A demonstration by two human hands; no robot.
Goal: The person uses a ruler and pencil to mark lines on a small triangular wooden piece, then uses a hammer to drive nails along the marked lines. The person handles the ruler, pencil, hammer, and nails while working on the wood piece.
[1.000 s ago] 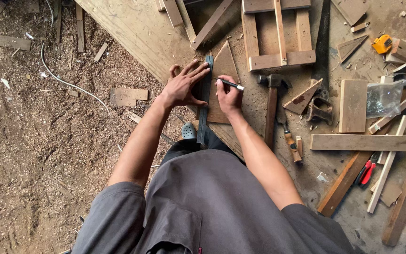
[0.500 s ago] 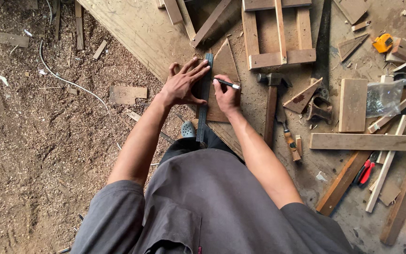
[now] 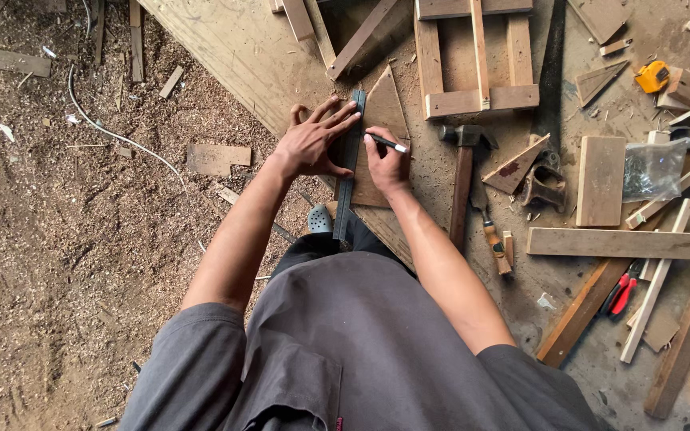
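My left hand (image 3: 313,142) lies flat with spread fingers on a dark metal ruler (image 3: 347,172), pressing it onto a triangular wood piece (image 3: 383,112) on a low wooden platform (image 3: 241,56). My right hand (image 3: 387,164) grips a black marker (image 3: 389,144) with a white tip, its point on the wood just right of the ruler's edge. The ruler runs from near my knee up to the tip of the triangle.
A hammer (image 3: 462,179) lies right of my right hand, a chisel (image 3: 490,231) beside it. A wooden frame (image 3: 473,56) sits beyond. Wood offcuts, red pliers (image 3: 620,291), a yellow tape measure (image 3: 652,77) and a plastic bag (image 3: 652,169) lie at right. Sawdust floor at left.
The marker tip has shifted slightly along the ruler's edge. My left hand stays pressed on the ruler.
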